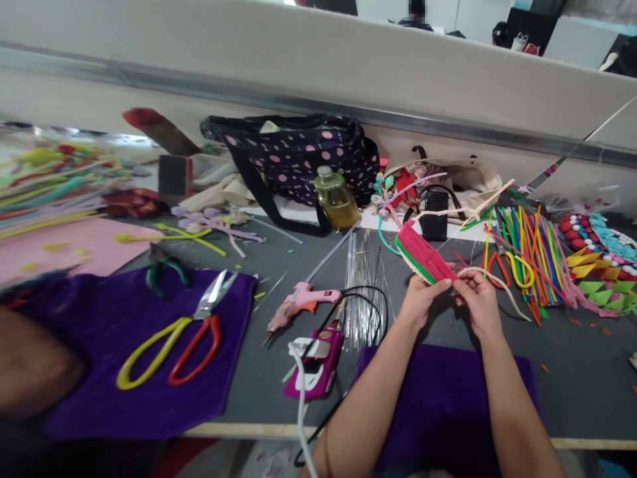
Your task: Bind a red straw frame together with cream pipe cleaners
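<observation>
Both hands hold a flat pink piece (426,255) of fuzzy stems laid side by side, edged in green and white like a watermelon slice. My left hand (423,300) grips its lower edge, with the thumb on top. At the lower right corner my right hand (478,304) pinches the piece, its fingertips close to the left thumb. A cream cord (502,292) trails out to the right from behind the right fingers. Another cream cord (448,212) runs from the upper end of the piece toward the back right. A purple cloth (445,372) lies under my forearms.
Left of my hands are wire stems (365,292), a pink glue gun (303,299) and a magenta power strip (318,372). Large scissors (199,318) and green pliers (164,269) lie on another purple cloth. Behind stand a bottle (336,199) and a bag (298,153). Coloured stems (535,255) lie right.
</observation>
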Action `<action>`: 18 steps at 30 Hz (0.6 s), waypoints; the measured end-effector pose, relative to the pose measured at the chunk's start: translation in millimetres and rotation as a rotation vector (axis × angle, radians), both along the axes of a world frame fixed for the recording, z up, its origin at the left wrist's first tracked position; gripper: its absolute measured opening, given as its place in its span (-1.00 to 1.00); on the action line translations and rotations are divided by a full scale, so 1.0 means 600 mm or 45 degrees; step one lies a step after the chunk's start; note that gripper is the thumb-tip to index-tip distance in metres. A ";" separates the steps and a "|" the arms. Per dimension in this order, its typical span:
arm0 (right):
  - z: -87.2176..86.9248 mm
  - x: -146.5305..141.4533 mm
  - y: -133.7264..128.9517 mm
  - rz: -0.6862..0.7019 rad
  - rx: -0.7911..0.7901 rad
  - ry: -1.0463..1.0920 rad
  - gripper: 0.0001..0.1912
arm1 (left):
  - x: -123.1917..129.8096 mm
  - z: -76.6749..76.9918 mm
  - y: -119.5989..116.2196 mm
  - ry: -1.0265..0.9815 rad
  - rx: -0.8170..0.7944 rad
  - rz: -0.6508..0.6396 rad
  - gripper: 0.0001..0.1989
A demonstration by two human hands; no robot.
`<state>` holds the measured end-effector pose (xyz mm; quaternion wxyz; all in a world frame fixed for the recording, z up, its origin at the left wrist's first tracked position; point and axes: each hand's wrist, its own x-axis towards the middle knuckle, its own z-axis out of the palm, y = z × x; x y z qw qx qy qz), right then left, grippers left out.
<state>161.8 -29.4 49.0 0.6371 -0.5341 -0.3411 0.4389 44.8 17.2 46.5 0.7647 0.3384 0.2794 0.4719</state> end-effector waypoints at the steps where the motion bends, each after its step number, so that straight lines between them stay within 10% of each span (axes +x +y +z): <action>1: 0.001 -0.002 0.000 -0.007 0.015 -0.014 -0.74 | 0.000 0.001 0.000 -0.017 -0.009 -0.012 -0.61; 18: -0.002 0.003 0.000 -0.047 -0.067 -0.053 -0.61 | 0.004 -0.008 0.007 -0.313 -0.378 0.161 -0.58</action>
